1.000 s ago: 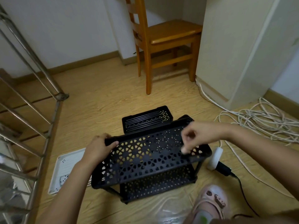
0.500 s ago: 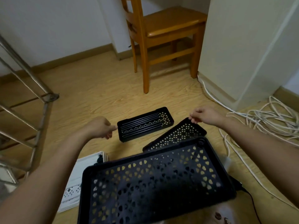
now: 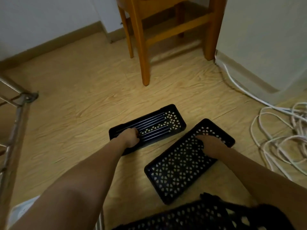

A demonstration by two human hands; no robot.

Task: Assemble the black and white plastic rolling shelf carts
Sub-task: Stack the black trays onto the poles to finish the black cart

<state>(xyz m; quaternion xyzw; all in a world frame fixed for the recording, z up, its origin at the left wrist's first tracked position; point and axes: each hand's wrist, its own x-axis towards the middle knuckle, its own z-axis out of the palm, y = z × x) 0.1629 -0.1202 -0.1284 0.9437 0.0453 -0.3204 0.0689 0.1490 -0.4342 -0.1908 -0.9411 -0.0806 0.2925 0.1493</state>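
2 loose black trays lie on the floor, edges near but apart. The far tray (image 3: 173, 121) carries black rods (image 3: 149, 123), and the left hand (image 3: 131, 138) curls round them. The right hand (image 3: 211, 144) rests at the far end of the near tray (image 3: 176, 170) (fingers too blurred to judge). Bare floor (image 3: 83, 105) opens leftward, while cables (image 3: 299, 121) crowd the right.

Pale wood-grain floor (image 3: 79, 100), white walls (image 3: 41, 17), a wooden chair (image 3: 142, 47) — white cables (image 3: 299, 121) coiled at the right.

Home room: wooden chair (image 3: 167, 27), floorboards (image 3: 79, 100)
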